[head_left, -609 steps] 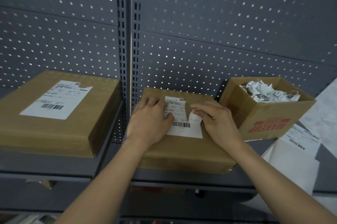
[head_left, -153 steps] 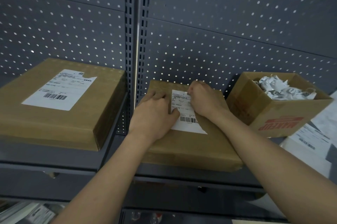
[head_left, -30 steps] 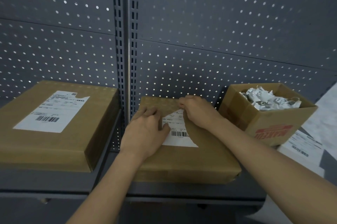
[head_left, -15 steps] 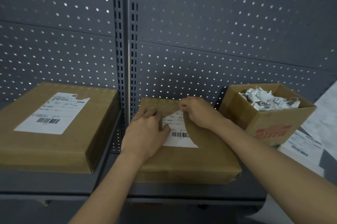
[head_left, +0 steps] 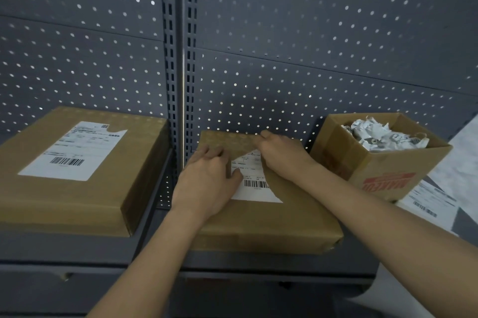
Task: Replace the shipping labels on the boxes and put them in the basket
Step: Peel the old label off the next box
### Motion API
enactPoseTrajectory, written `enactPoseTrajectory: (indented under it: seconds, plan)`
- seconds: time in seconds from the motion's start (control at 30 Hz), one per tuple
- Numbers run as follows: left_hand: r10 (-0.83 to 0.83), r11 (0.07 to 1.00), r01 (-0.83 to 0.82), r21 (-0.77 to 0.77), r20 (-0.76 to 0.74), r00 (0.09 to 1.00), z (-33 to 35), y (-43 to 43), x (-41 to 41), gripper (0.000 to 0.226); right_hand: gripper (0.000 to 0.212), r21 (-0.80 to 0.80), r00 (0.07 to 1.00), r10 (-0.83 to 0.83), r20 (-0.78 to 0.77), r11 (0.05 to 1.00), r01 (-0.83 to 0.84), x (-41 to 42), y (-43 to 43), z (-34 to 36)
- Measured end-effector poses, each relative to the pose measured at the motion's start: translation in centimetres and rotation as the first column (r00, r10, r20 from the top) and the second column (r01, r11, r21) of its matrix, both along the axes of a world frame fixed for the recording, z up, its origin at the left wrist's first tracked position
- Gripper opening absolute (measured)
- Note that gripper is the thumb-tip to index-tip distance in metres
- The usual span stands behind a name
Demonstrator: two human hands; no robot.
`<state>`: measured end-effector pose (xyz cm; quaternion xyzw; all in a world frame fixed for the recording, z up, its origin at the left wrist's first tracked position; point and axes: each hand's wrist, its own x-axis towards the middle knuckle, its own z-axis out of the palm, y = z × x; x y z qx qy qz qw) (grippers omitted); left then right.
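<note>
A flat brown box (head_left: 258, 222) lies in the middle of the grey shelf (head_left: 77, 250). It carries a white shipping label (head_left: 254, 188) with a barcode. My left hand (head_left: 207, 183) lies flat on the box, covering the label's left edge, thumb on the paper. My right hand (head_left: 282, 160) is pinched at the far top of the label, near the box's back edge. The label's upper part and right side show brown along slanted lines, as if lifted off the box. A larger box (head_left: 77, 201) with its own label (head_left: 69, 152) sits to the left.
An open carton (head_left: 382, 178) with red print stands to the right, holding crumpled label scraps (head_left: 382, 134). White label sheets (head_left: 434, 203) lie beside and below it. A perforated grey back panel with a slotted upright (head_left: 178, 59) closes the shelf behind.
My right hand has gone from the label's right edge to its far top corner. Over the last second, slightly less white shows at the label's top. My left hand stays pressed down.
</note>
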<state>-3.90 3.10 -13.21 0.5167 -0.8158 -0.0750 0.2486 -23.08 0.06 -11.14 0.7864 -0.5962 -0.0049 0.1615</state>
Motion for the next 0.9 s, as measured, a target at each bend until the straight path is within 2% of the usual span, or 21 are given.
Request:
enactPoseTrajectory:
  seconds: [0.1, 0.2, 0.33, 0.4, 0.47, 0.57, 0.6, 0.63, 0.73, 0.83, 0.9]
  plan:
    - [-0.001, 1.000, 0.001, 0.007, -0.004, 1.000, 0.0, -0.1, -0.1, 0.045, 0.027, -0.002, 0.995, 0.021, -0.093, 1.000, -0.022, 0.3, 0.0, 0.2]
    - [0.001, 1.000, -0.001, 0.009, -0.007, 1.000, -0.1, -0.2, -0.1, 0.046, 0.027, -0.012, 0.996, 0.025, -0.091, 1.000, -0.026, 0.3, -0.2, 0.0]
    - [-0.002, 1.000, 0.002, 0.010, -0.003, 1.000, 0.1, -0.1, 0.0, 0.046, 0.030, 0.039, 0.996, 0.012, 0.092, 0.999, -0.015, -0.2, -0.5, 0.0]
    - [0.001, 1.000, -0.001, 0.010, 0.003, 1.000, 0.1, -0.1, 0.0, 0.046, 0.024, 0.089, 0.977, -0.012, 0.213, 0.996, -0.007, -0.5, -0.8, 0.1]
    - [0.006, 1.000, -0.006, 0.013, -0.005, 1.000, 0.0, -0.2, 0.0, 0.046, 0.020, 0.162, 0.915, -0.064, 0.398, 0.987, -0.001, -1.0, -1.0, 0.2]
    - [0.008, 1.000, -0.008, 0.023, -0.015, 1.000, 0.1, -0.2, 0.0, 0.045, 0.018, 0.175, 0.677, -0.177, 0.714, 0.982, 0.072, -2.5, -0.8, 1.0]
    - [0.006, 1.000, -0.006, 0.024, -0.013, 1.000, 0.1, -0.2, 0.0, 0.045, 0.019, 0.173, 0.626, -0.191, 0.756, 0.981, 0.090, -2.9, -0.6, 1.2]
    - [0.004, 1.000, -0.003, 0.023, -0.010, 1.000, 0.1, -0.2, 0.0, 0.046, 0.019, 0.177, 0.618, -0.195, 0.762, 0.980, 0.091, -3.2, -0.5, 1.2]
    - [0.003, 1.000, -0.003, 0.014, -0.003, 1.000, 0.1, -0.1, 0.0, 0.047, 0.018, 0.190, 0.739, -0.187, 0.648, 0.978, 0.081, -2.4, -0.6, 0.8]
    - [0.005, 1.000, -0.005, 0.014, -0.007, 1.000, 0.0, -0.2, 0.0, 0.047, 0.019, 0.134, 0.887, -0.126, 0.444, 0.988, 0.073, -1.2, -0.6, 0.1]
    - [0.006, 1.000, -0.006, 0.021, -0.019, 1.000, -0.1, -0.3, 0.0, 0.045, 0.015, 0.094, 0.933, -0.085, 0.349, 0.994, 0.055, -0.6, -0.4, 0.0]
